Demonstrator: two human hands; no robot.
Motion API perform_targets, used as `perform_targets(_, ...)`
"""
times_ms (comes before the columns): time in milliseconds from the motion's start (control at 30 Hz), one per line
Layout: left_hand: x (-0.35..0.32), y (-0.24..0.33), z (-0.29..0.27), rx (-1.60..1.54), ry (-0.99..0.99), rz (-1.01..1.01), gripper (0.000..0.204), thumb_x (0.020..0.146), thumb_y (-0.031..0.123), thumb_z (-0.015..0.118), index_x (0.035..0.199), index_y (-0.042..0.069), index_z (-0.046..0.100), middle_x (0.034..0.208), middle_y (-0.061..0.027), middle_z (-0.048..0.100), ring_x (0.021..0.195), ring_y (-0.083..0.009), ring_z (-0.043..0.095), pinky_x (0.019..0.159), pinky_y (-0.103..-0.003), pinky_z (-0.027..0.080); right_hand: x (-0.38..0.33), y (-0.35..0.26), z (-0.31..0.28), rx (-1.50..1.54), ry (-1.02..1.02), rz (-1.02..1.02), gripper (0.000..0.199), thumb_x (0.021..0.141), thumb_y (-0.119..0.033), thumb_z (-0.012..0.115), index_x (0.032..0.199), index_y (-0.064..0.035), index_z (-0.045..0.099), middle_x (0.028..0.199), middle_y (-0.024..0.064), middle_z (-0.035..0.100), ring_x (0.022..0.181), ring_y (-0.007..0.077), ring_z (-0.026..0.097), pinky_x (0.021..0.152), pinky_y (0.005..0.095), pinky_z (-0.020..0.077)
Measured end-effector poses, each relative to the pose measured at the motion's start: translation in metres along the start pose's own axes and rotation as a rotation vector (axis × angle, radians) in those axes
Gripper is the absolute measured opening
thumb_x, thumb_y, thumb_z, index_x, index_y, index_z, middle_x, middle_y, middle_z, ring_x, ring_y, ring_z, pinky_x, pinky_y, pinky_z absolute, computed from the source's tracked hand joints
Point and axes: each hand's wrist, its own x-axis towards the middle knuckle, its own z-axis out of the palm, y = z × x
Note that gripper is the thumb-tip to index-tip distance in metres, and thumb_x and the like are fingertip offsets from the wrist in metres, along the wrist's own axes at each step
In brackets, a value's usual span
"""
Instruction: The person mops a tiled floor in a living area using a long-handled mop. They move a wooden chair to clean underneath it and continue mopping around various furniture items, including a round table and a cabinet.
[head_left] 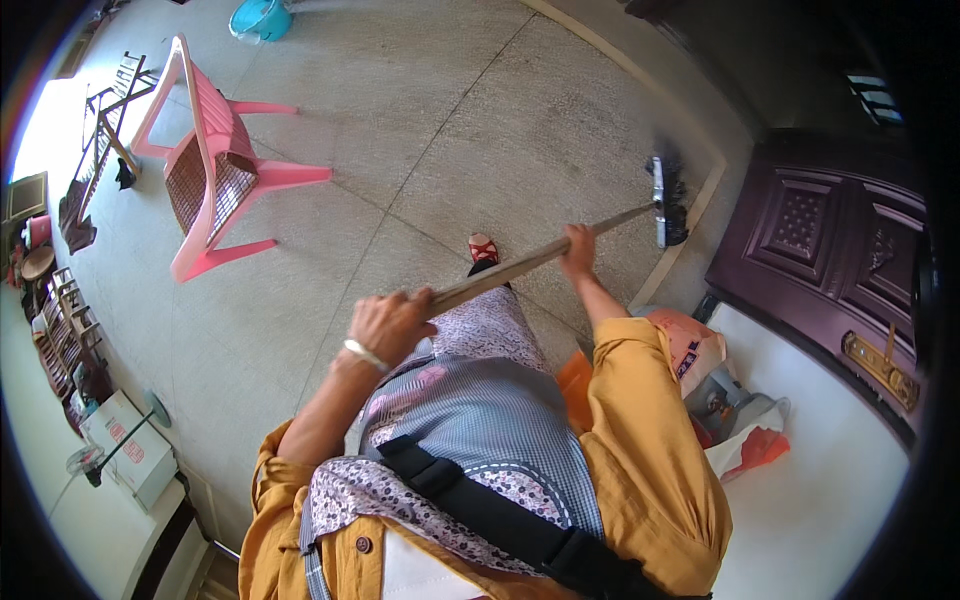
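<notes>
One long wooden-handled broom (pixel 560 250) slants across the grey concrete floor (pixel 450 130), its long axis running from lower left up to the right, with the dark bristle head at the far right end. The left hand (pixel 388 325) grips the handle's near end; the right hand (pixel 577 246) clasps it farther along. One pink plastic chair (pixel 215 165) stands well apart.

The left hand (pixel 388 325) is covering the near end of the broom handle (pixel 520 265), so its tip is not showing. The broom head (pixel 668 203) at the far right is blurring, its bristles smearing into a dark patch. The upper frame edge is cutting off the blue bucket (pixel 260 17) at the far left. The person's right sleeve is hiding part of the bags (pixel 730 400) lying near the dark door (pixel 830 250). Items on the left racks (pixel 60 320) are appearing too small to identify.
</notes>
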Motion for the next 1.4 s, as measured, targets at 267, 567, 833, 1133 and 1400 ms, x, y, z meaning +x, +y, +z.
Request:
perform_targets(267, -0.199, -0.151, -0.001, -0.011, 0.526, -0.288, 0.032, 0.066, 0.039, 0.067, 0.072, 0.008, 0.064, 0.060, -0.0068, 0.059, 0.052, -0.0215, 0.056, 0.048, -0.030, 0.043, -0.024, -0.274, 0.055, 0.191, -0.167, -0.284, 0.010, 0.064, -0.012, 0.059, 0.074, -0.0094, 0.061, 0.066, 0.0091, 0.059, 0.069, 0.0302, 0.053, 0.068, 0.0410, 0.0378)
perform_targets(567, -0.532, -0.202, 0.064, 0.059, 0.680, -0.967, 0.021, 0.074, 0.022, 0.065, 0.065, 0.003, 0.060, 0.046, -0.0079, 0.047, 0.039, -0.0158, 0.040, 0.040, -0.028, 0.031, -0.186, -0.606, 0.144, 0.481, -0.355, -0.736, 0.011, 0.061, -0.015, 0.051, 0.052, -0.0121, 0.056, 0.058, 0.0103, 0.057, 0.063, 0.0243, 0.057, 0.060, 0.0382, 0.0414)
perform_targets(833, -0.614, -0.216, 0.066, -0.133, 0.766, -1.129, 0.031, 0.080, 0.024, 0.061, 0.061, 0.000, 0.056, 0.043, 0.0047, 0.039, 0.042, -0.0028, 0.033, 0.039, -0.022, 0.023, -0.258, -0.676, 0.196, 0.503, -0.473, -0.918, 0.016, 0.065, -0.016, 0.047, 0.079, -0.0099, 0.051, 0.079, 0.0093, 0.053, 0.081, 0.0219, 0.052, 0.072, 0.0395, 0.0382)
perform_targets(1133, -0.506, -0.192, 0.065, 0.045, 0.746, -0.776, 0.020, 0.074, 0.020, 0.067, 0.065, 0.003, 0.060, 0.040, -0.0008, 0.038, 0.038, -0.0061, 0.032, 0.038, -0.025, 0.024, -0.197, -0.520, 0.094, 0.475, -0.312, -0.603, 0.003, 0.059, -0.012, 0.056, 0.058, -0.0093, 0.056, 0.060, 0.0097, 0.056, 0.064, 0.0262, 0.056, 0.065, 0.0381, 0.0420)
perform_targets(1400, -0.319, -0.132, 0.150, -0.139, 0.571, -0.475, 0.042, 0.059, 0.046, 0.071, 0.070, 0.006, 0.064, 0.045, -0.0054, 0.053, 0.040, -0.0155, 0.052, 0.041, -0.026, 0.039, -0.188, -0.257, 0.052, 0.269, -0.230, -0.426, 0.018, 0.053, -0.011, 0.066, 0.069, -0.0106, 0.058, 0.073, 0.0070, 0.060, 0.071, 0.0267, 0.056, 0.064, 0.0381, 0.0417)
